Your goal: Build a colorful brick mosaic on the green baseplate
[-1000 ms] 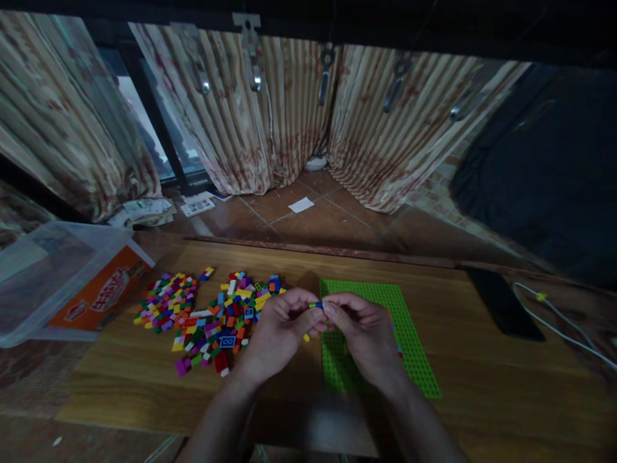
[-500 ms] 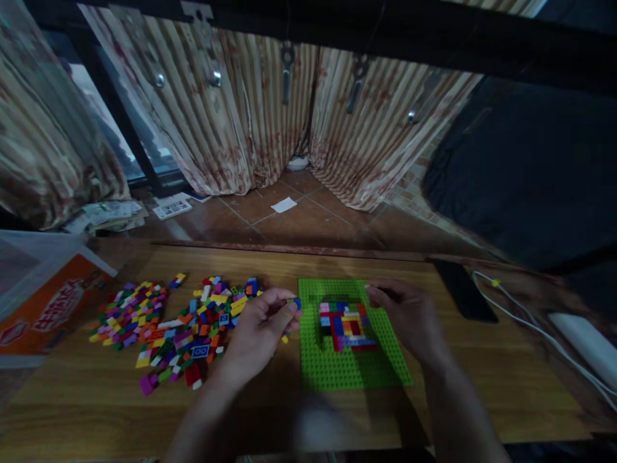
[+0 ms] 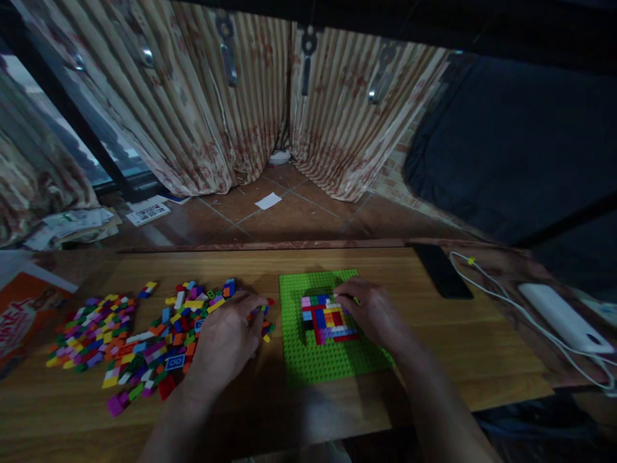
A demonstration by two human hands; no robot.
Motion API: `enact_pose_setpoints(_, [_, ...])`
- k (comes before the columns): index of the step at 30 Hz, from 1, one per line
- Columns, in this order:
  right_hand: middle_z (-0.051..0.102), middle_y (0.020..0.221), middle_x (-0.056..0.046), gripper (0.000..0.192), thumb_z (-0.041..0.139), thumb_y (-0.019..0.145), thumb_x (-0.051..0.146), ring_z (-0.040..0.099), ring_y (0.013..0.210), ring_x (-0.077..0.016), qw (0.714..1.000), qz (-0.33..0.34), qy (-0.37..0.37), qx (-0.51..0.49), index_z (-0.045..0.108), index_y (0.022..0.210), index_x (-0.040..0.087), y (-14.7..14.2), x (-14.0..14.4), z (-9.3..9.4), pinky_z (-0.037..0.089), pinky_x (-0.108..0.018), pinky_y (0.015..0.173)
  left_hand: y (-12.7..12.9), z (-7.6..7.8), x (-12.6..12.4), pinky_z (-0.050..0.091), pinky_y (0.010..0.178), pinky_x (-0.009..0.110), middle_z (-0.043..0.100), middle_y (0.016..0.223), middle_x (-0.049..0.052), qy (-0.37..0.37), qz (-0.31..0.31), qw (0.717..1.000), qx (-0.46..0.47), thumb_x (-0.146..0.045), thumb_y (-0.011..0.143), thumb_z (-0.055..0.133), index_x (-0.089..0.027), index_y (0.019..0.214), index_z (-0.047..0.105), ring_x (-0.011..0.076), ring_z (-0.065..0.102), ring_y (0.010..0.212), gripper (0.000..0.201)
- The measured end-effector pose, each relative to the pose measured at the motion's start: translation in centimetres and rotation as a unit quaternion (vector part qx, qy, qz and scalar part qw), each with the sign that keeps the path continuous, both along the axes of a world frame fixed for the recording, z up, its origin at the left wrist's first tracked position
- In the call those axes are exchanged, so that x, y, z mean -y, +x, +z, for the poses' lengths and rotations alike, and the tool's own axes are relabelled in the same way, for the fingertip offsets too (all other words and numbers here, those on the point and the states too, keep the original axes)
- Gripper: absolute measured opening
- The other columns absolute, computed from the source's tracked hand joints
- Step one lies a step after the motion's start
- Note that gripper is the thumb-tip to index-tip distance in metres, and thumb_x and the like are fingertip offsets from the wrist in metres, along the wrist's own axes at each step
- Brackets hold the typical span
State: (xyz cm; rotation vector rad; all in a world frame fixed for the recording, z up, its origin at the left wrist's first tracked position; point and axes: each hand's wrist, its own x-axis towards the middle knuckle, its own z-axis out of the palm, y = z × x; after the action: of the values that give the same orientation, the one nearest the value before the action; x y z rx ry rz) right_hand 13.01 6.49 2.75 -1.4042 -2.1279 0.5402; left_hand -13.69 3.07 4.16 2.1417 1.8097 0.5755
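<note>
My left hand (image 3: 229, 334) is at the right edge of a heap of mixed toy bricks (image 3: 159, 347), its fingers curled together among a few small loose bricks (image 3: 266, 331). What its fingertips grip, if anything, is hidden. A green baseplate (image 3: 313, 373) lies to the right of the heap. On it stands a low multicoloured brick build (image 3: 332, 318) with red, blue, yellow and white pieces. My right hand (image 3: 373, 312) reaches over the plate from the right, thumb and fingers pinched at the build's upper right edge. Any piece between them is too small to make out.
A second pile of small bricks (image 3: 99, 328) lies farther left, beside an orange-and-white box (image 3: 29, 315). On the right are a black phone (image 3: 443, 270), a white cable (image 3: 501, 292) and a white power strip (image 3: 563, 318). Striped curtains (image 3: 250, 116) hang beyond the table.
My right hand has moved from the plate's upper right edge onto the build. My left hand, which held a blue brick, has lowered to the loose bricks. The view has turned slightly right.
</note>
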Motion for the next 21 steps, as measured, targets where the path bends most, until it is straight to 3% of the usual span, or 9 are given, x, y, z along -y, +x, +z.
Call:
enact_pose_setpoints(4, [0.067,0.088,-0.004,0.016,0.056,0.089,0.015,0.063,0.082,-0.0172,1.0,0.011,-0.003,0.002,0.071,0.086,0.021,-0.3,-0.2,-0.2,0.048,-0.031,0.079,0.3,-0.1,-0.1,0.051,0.075,0.031,0.07,0.101,0.005,-0.015,-0.015,0.998,-0.06,-0.007,0.077,0.045,-0.022,0.088,0.07,0.0209,0.067,0.084,0.032])
enact_pose_setpoints(9, [0.065,0.092,-0.005,0.019,0.054,0.091,0.013,0.061,0.085,-0.0167,0.999,0.026,-0.023,0.007,0.071,0.087,0.021,-0.7,-0.2,0.1,0.047,-0.031,0.082,0.6,-0.4,-0.4,0.051,0.081,0.034,0.068,0.108,0.005,-0.013,-0.016,0.998,-0.059,-0.004,0.074,0.043,-0.021,0.091,0.069,0.0225,0.066,0.09,0.035])
enact_pose_setpoints(14, [0.064,0.094,-0.005,0.02,0.052,0.092,0.014,0.06,0.086,-0.0168,0.999,0.044,-0.028,0.011,0.071,0.087,0.019,-0.6,-0.4,0.2,0.047,-0.031,0.081,1.7,-0.2,-0.8,0.051,0.086,0.037,0.067,0.109,0.007,-0.005,-0.007,0.999,0.033,-0.006,0.077,0.043,-0.019,0.106,0.067,0.0239,0.064,0.099,0.04])
enact_pose_setpoints(21, [0.063,0.093,-0.004,0.019,0.054,0.09,0.011,0.06,0.085,-0.016,0.998,0.053,-0.028,-0.006,0.07,0.087,0.02,-0.4,-0.5,0.0,0.047,-0.03,0.08,4.6,-0.5,-0.8,0.048,0.097,0.041,0.067,0.111,0.009,0.002,-0.046,0.989,0.137,-0.014,0.086,0.044,-0.017,0.118,0.061,0.0244,0.06,0.108,0.036])
